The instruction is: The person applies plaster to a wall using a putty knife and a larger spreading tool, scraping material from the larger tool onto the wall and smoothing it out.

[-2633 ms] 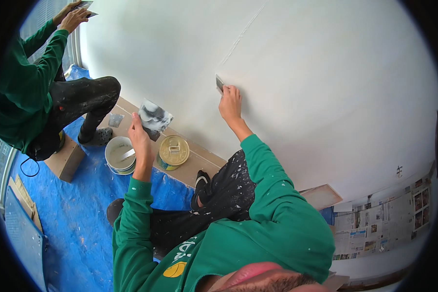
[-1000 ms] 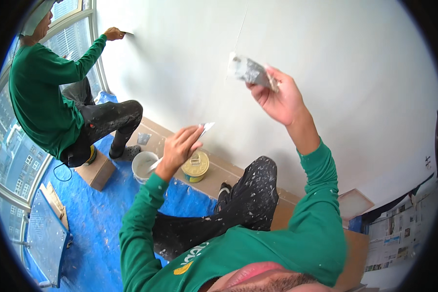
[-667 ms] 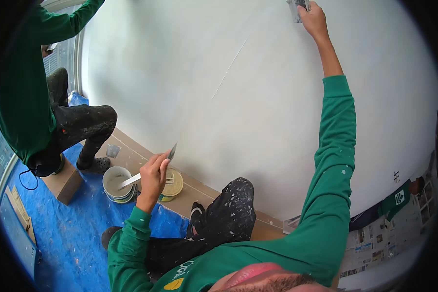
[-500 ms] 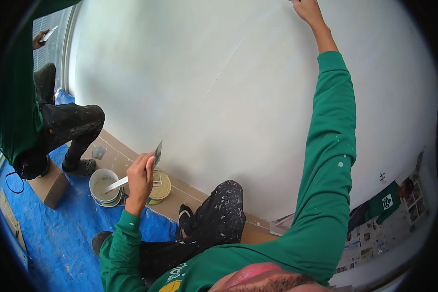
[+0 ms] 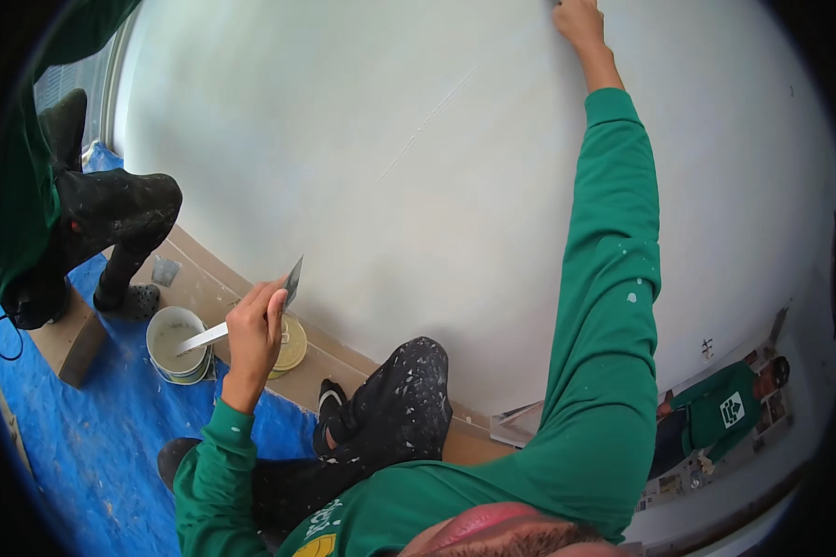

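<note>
My left hand (image 5: 254, 336) is closed around a putty knife (image 5: 293, 281), its metal blade pointing up in front of the wall. Stretched up to the top edge of the view, my right hand (image 5: 581, 23) is closed at the white wall (image 5: 344, 223). A dark bit of what it holds shows at the fingers; the rest is cut off. A thin raised line (image 5: 427, 123) runs slantwise on the wall. Left of my left hand, a white stick (image 5: 202, 340) leans in an open bucket (image 5: 155, 330); its upper end is hidden behind that hand.
A container with a yellowish lid (image 5: 292, 348) stands behind my left hand. Blue sheeting (image 5: 111, 436) and brown board (image 5: 209, 286) cover the floor. A co-worker's bent leg (image 5: 121, 200) is at left, near a cardboard-coloured block (image 5: 70, 343). Another person (image 5: 724, 408) stands far right.
The view has shifted slightly, so bucket, legs and wall line sit farther left. My right hand stays high at the wall; the left still holds the putty knife. The far-right person is more upright.
</note>
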Available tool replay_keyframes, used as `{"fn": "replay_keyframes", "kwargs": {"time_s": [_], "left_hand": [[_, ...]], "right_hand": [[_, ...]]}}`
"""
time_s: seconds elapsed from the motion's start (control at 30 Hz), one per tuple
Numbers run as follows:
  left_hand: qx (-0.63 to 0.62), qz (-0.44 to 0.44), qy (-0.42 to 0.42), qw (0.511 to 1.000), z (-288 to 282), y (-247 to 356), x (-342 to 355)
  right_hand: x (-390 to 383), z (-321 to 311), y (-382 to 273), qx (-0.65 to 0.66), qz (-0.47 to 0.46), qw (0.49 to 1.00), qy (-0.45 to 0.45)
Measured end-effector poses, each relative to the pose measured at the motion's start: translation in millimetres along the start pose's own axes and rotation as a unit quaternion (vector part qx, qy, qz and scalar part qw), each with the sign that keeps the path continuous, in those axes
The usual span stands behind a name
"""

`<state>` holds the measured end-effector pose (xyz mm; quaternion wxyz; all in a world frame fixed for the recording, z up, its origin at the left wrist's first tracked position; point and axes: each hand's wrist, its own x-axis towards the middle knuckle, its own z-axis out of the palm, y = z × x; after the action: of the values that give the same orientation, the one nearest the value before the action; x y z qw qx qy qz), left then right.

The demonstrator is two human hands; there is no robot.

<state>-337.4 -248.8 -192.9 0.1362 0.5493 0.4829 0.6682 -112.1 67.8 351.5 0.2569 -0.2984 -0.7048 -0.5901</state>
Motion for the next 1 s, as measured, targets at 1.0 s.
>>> {"fn": "replay_keyframes", "kwargs": {"time_s": [1.0], "left_hand": [[0.021,-0.015,0.018,1.000,6.2,-12.2,-0.5]], "right_hand": [[-367.2,43.9,-349.1,0.152,0.091,0.960,-0.216]]}}
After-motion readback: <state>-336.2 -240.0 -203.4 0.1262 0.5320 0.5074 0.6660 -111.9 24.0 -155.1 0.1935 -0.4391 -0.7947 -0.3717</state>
